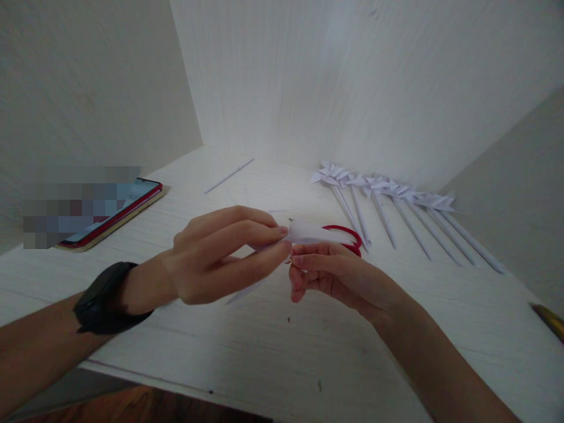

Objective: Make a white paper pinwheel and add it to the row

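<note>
In the middle of the head view my hands meet at a small folded piece of white paper [308,230]. My left hand [224,255], wearing a black watch on its wrist, has its fingertips closed on the paper's left side. Thumb and fingers of my right hand [328,267] pinch together at its lower edge; the exact spot they grip is partly hidden by the left fingertips. Scissors with red handles [359,239] lie just behind the right hand, their blades covered by paper and hands. More white paper [242,292] shows beneath the left hand.
Several white paper pinwheels on rolled paper sticks [399,211] lie in a row at the back right. One thin rolled paper stick [229,176] rests at the back left. A phone with a red edge [127,202] sits on the left. Pale walls enclose the white tabletop [247,352].
</note>
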Action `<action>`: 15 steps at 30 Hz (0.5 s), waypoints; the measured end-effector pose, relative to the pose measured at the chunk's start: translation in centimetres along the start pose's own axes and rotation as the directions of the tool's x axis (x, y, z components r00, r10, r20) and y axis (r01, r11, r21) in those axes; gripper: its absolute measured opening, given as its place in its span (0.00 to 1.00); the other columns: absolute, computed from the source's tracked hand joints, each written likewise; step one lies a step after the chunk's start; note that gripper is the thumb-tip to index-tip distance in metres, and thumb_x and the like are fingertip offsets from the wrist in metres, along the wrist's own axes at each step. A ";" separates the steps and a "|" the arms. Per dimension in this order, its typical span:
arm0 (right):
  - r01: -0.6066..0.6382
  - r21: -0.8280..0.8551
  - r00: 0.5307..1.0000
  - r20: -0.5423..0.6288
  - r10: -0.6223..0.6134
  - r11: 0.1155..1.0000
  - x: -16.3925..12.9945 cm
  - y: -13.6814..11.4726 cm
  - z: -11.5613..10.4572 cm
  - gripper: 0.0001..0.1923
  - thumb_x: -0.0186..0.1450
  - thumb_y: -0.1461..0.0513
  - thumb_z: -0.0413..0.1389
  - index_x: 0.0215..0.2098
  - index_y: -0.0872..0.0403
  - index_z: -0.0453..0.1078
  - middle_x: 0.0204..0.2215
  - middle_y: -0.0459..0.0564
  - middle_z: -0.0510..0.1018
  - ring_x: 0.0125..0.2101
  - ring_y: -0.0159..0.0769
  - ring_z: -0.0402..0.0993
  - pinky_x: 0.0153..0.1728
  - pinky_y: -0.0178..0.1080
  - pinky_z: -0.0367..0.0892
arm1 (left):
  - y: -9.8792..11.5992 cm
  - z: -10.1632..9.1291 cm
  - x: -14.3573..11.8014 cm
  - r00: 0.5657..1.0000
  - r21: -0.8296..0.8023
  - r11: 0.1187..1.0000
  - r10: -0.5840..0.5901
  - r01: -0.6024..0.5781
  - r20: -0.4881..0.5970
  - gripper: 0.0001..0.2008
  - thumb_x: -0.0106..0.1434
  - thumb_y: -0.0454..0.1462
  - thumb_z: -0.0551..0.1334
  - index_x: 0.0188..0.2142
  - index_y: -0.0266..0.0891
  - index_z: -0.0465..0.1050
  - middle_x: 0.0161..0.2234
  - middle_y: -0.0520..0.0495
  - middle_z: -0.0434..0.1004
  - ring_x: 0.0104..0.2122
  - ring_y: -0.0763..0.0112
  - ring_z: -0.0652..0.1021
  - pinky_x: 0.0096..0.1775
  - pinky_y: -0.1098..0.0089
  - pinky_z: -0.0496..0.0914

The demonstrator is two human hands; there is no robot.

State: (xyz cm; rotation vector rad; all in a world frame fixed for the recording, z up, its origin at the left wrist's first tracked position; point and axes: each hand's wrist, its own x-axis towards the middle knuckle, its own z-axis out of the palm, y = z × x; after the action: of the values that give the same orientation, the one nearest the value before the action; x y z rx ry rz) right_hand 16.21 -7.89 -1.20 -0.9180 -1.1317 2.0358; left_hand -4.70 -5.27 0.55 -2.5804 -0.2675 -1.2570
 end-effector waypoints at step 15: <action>0.167 0.108 0.981 -0.116 -0.155 0.980 1.0 2.6 1.8 0.08 0.56 0.59 0.57 0.23 0.55 0.72 0.24 0.48 0.76 0.31 0.33 0.74 0.32 0.34 0.67 | 0.7 1.0 0.3 0.967 0.106 0.962 0.248 -0.252 0.055 0.13 0.65 0.32 0.52 0.33 0.42 0.75 0.34 0.48 0.80 0.37 0.69 0.79 0.38 0.70 0.77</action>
State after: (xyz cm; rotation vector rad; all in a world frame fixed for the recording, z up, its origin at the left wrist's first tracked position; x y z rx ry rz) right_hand 13.70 -9.02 -3.12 -0.8391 -0.9851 1.8773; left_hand -3.56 -5.65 0.05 -2.4540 -0.0166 -1.0681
